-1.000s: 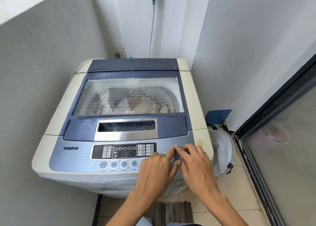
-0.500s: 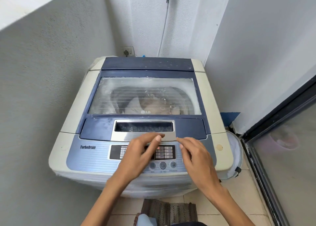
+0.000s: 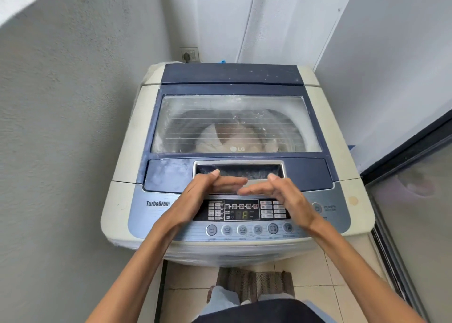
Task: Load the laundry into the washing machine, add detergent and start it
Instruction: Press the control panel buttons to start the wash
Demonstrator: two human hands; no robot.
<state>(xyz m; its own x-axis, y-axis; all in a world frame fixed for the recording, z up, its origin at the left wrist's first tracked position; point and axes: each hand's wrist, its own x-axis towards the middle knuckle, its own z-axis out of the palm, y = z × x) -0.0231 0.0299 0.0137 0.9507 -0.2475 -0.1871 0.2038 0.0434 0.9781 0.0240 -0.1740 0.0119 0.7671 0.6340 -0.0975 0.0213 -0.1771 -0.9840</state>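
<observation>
Laundry [image 3: 230, 139] lies inside the washer [image 3: 127, 131] under the shut lid [image 3: 168, 173], and the display [image 3: 242, 212] glows, so loading looks done. Left hand [image 3: 198, 195] and right hand [image 3: 286, 198] hover slack, empty, over the handle [image 3: 244, 171]. Detergent I can't see.

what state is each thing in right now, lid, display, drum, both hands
lid, closed
display, lit
drum, loaded with laundry
left hand, open, holding nothing
right hand, open, holding nothing
</observation>
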